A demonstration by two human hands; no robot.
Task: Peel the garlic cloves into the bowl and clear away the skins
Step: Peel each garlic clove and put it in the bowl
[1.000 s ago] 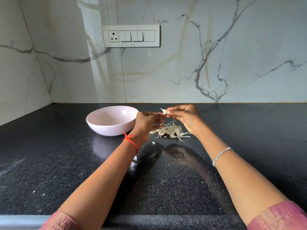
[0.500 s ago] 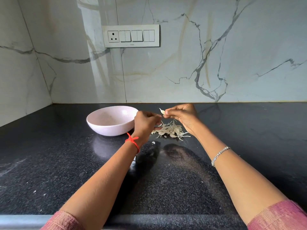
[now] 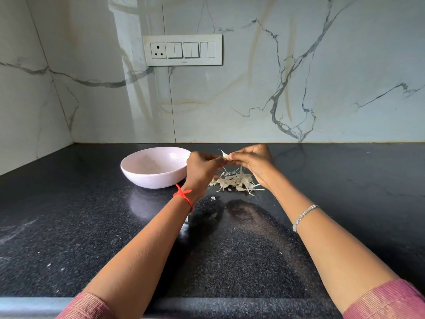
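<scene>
- Dark speckled stone counter [image 3: 92, 226], white veined marble wall behind it, and a white switch plate [image 3: 182, 49] on that wall.
- Shallow pale pink round bowl [image 3: 151, 180] stands near the counter's back edge, left of the middle. From this angle I cannot make out any clove inside it.
- Loose heap of papery white garlic skins [image 3: 236, 181] lies on the counter just right of the bowl, also toward the back edge. A few stray flakes sit nearer the front.
- Small pale garlic clove [image 3: 225, 155] is held in the air above the heap, between the two hands, with a thin wisp of skin curling off its top.
- Right hand [image 3: 250, 162]: its fingers [image 3: 236, 155] pinch the clove and steady it.
- Left hand [image 3: 202, 166]: its fingers [image 3: 213, 161] are curled, with the tips meeting the clove's near end, nipping at it or its skin. Which of the two is too small to tell.
- Red thread [image 3: 184, 196] on the left wrist, silver bracelet [image 3: 304, 215] on the right.
- Step in hand, as I judge it: stripping skin from this one clove. Peeling is under way and clearing has not begun.
- Next move likely calls for pulling the loosened skin free over the heap, then carrying the bare clove left over the bowl's rim and letting go.
- The skins look light, so gathering them will want a gentle sweep.
</scene>
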